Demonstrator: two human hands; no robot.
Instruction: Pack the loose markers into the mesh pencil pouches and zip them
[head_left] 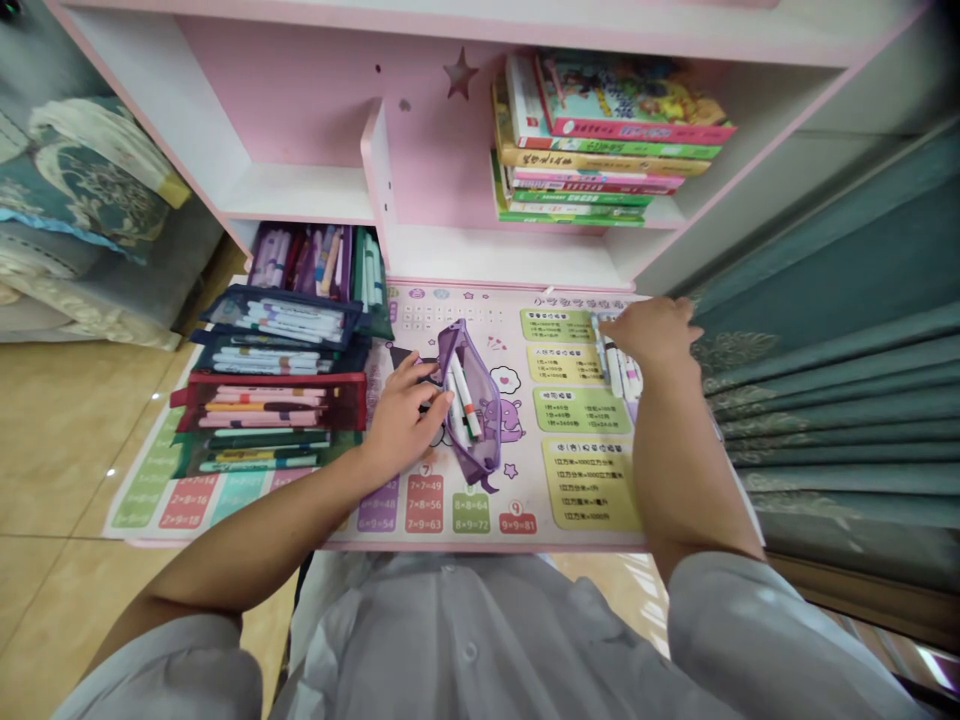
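A see-through purple zip pencil case (pixel 491 400) lies with its mouth apart, several white markers (pixel 461 400) inside. My left hand (pixel 411 412) grips the case's left edge, thumb and fingers bent around it. At the right of the desk, my right hand (pixel 651 332) hovers over a small row of white markers (pixel 622 370), its outer fingers spread. Beside its inner edge lies a light blue pen (pixel 599 348); the fingertips nearest this pen are partly hidden, so contact is unclear.
Filled mesh pencil cases, including a red one (pixel 352 402) and a dark blue one (pixel 349 318), are stacked at the left. A printed desk mat (pixel 517 515) covers the desk. Books (pixel 600 155) fill part of the shelf (pixel 450 255). A teal curtain (pixel 825 370) hangs right.
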